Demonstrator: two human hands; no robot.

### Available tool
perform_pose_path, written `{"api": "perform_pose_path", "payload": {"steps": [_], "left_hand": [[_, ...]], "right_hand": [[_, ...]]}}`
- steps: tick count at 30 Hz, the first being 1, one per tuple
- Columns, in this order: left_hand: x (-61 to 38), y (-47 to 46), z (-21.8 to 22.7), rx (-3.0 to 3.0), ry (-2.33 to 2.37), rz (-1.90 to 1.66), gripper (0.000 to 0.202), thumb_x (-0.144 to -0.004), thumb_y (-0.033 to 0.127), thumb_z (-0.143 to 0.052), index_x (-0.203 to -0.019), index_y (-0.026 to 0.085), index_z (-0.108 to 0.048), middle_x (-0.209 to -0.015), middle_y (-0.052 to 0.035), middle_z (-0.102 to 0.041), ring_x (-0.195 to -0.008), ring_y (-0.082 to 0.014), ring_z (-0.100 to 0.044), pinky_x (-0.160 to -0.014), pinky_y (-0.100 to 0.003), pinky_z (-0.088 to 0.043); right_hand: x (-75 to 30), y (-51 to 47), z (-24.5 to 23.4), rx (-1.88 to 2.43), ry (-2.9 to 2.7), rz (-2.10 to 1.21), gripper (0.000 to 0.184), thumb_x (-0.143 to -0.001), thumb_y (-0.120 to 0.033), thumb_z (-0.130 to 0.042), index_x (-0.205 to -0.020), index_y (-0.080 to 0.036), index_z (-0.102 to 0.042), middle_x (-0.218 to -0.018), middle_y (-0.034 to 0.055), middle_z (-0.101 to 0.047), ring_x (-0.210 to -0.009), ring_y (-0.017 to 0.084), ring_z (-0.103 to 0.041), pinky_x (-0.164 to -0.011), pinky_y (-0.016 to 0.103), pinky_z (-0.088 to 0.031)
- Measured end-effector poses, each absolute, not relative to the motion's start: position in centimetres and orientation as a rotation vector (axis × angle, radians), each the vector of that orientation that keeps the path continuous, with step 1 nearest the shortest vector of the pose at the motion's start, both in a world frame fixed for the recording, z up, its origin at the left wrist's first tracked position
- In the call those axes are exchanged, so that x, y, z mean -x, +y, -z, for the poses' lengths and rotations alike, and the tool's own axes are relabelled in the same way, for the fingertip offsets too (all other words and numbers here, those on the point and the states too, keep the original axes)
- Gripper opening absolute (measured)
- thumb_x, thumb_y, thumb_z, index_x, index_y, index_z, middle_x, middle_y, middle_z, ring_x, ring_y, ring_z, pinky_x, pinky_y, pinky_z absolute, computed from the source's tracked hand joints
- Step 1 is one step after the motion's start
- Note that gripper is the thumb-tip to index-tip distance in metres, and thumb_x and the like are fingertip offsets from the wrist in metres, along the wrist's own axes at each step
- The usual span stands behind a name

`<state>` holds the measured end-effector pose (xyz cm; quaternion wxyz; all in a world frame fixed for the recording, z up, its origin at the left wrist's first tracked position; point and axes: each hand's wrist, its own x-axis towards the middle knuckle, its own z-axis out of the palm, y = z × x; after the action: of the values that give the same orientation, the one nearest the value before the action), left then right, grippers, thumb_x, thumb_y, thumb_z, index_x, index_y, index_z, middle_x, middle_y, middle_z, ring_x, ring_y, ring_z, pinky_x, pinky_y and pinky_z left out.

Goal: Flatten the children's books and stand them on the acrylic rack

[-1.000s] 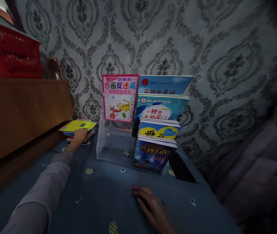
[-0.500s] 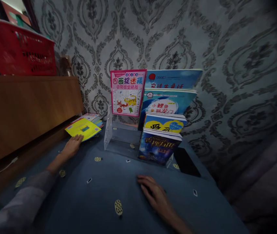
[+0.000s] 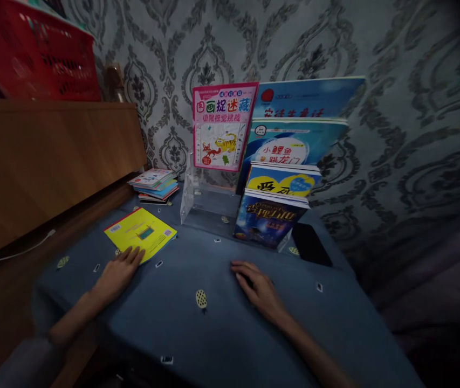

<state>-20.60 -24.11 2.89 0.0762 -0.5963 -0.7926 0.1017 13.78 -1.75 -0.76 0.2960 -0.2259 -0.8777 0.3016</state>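
Observation:
My left hand (image 3: 121, 274) grips the near edge of a yellow book (image 3: 143, 233), fingers on its cover and thumb hidden. The book lies low over the table, back cover up, with a small green picture on it. A stack of books (image 3: 155, 182) sits behind it. My right hand (image 3: 256, 288) rests on the cloth with fingers loosely bent, thumb apart and nothing held. Beyond it stands a clear acrylic rack (image 3: 209, 207) in steps. A pink picture book (image 3: 225, 126) leans upright on its left side; several blue books, with a dark blue book (image 3: 264, 218) in front, fill the right.
A black flat object (image 3: 310, 245) lies right of the rack. The blue patterned tablecloth (image 3: 230, 334) covers the table, which backs onto a papered wall. At left, a wooden cabinet (image 3: 52, 145) carries a red basket (image 3: 47, 54). A white cable (image 3: 15, 254) runs below it.
My left hand has drawn the yellow book off the stack toward me, baring the stack's top. My right hand stays on the cloth. The view has shifted slightly.

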Motion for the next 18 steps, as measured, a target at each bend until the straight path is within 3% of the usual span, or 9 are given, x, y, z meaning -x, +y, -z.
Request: {"api": "perform_pose_path", "payload": {"steps": [8,15,18], "left_hand": [[10.9,-24.6,-1.5,1.954,-2.071,-0.398,0.060,-0.088,-0.003,-0.040,-0.142,0.019,-0.055,-0.141,-0.0181,-0.059,-0.129,-0.0332,-0.058,-0.095,-0.043,-0.058],[1.2,-22.5,0.5,2.097,-1.728,-0.181,0.047,-0.091,0.007,-0.050,-0.138,0.014,-0.058,-0.125,-0.0276,-0.066,-0.109,-0.0405,-0.069,-0.073,-0.045,-0.063],[-4.0,-20.7,0.8,2.117,-1.710,-0.056,0.042,-0.092,0.013,-0.053,-0.133,0.012,-0.061,-0.120,-0.0287,-0.068,-0.104,-0.0403,-0.071,-0.070,-0.046,-0.062]], "right_hand": [[-13.9,-2.4,0.3,0.594,-2.322,-0.765,0.027,-0.097,-0.028,-0.048,-0.111,-0.022,-0.071,-0.118,0.0122,-0.072,-0.111,0.027,-0.068,-0.096,0.047,-0.055],[-14.1,-3.6,-1.2,0.528,-2.344,-0.648,0.029,-0.098,-0.029,-0.048,-0.116,-0.023,-0.070,-0.120,0.0122,-0.071,-0.113,0.026,-0.066,-0.100,0.047,-0.053],[-14.7,-4.3,-1.7,0.503,-2.426,-0.603,0.031,-0.099,-0.033,-0.047,-0.119,-0.023,-0.069,-0.126,0.0123,-0.068,-0.118,0.026,-0.064,-0.104,0.047,-0.050]]}}
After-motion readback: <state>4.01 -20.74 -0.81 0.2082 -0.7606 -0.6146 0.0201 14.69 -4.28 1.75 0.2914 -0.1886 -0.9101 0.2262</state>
